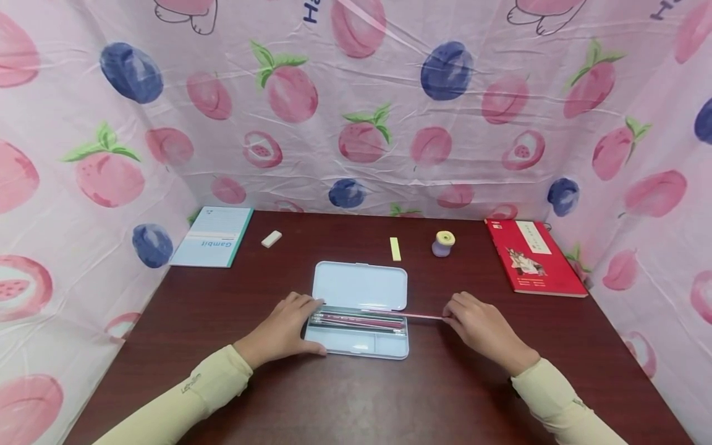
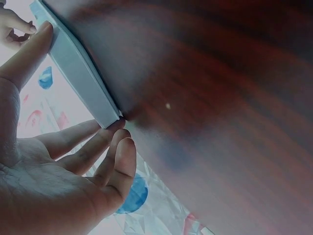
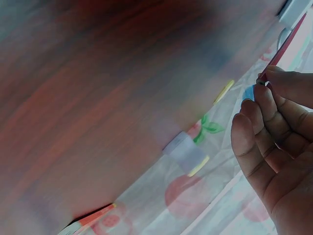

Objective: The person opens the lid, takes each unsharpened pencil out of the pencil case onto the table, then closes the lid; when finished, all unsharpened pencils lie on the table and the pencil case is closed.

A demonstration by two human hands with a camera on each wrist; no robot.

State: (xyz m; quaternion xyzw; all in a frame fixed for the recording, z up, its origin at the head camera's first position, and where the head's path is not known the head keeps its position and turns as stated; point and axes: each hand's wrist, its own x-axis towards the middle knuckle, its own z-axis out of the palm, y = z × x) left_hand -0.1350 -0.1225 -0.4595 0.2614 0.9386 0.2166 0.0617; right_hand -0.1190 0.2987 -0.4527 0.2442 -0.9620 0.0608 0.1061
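An open pale blue pencil case (image 1: 359,285) lies at the middle of the dark wooden table (image 1: 356,395), with several pencils (image 1: 358,322) in its tray. My left hand (image 1: 286,329) holds the case's left end, thumb and fingers round its edge (image 2: 80,73). My right hand (image 1: 479,326) pinches the end of a red pencil (image 1: 406,314) that reaches over the case's right end. In the right wrist view the fingers (image 3: 274,122) curl round that pencil (image 3: 288,41).
A light blue notebook (image 1: 214,237) lies at the back left, a white eraser (image 1: 271,238) beside it. A yellow strip (image 1: 395,248) and a purple-and-yellow sharpener (image 1: 443,243) sit behind the case. A red book (image 1: 533,256) lies at the back right. Fruit-print cloth walls the table.
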